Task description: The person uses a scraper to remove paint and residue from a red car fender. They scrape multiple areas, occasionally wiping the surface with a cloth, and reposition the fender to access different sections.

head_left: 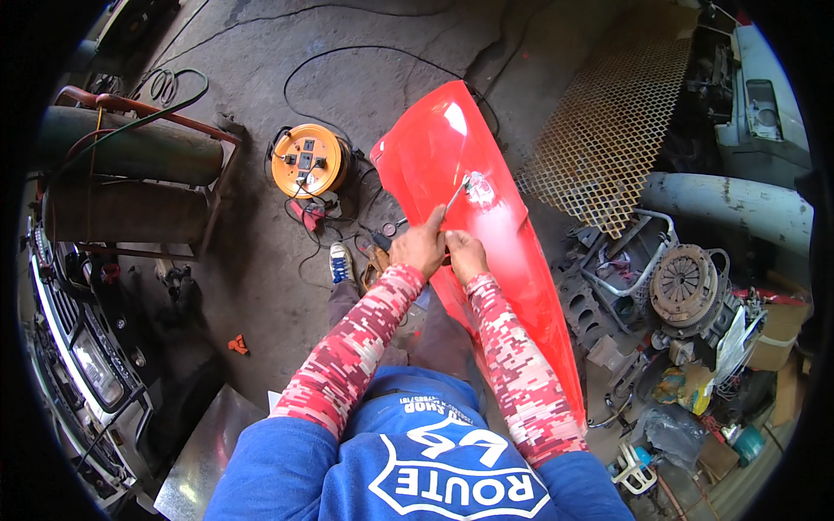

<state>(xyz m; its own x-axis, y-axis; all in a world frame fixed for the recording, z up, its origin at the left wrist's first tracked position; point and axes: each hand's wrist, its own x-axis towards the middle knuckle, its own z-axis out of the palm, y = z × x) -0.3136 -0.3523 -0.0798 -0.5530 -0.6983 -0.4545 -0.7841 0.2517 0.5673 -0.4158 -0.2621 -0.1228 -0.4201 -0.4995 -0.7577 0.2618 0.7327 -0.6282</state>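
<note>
A long glossy red car body panel [512,260] lies slanted in front of me, with a scraped bare-metal patch [482,192] near its middle. My left hand [419,247] is closed around the lower end of a thin metal rod tool [455,196]. The rod's far tip meets the edge of the bare patch; its handle is hidden in my grip. Right beside it, my right hand [467,254] is closed at the panel's left edge, its fingertips close to my left hand. What those right fingers hold is hidden.
An orange cable reel [306,161] with plugged-in cords stands left of the panel. Gas cylinders [130,156] lie in a rack farther left, above a car front end [91,365]. Expanded metal mesh [612,113], a clutch plate [684,284] and mixed scrap crowd the right.
</note>
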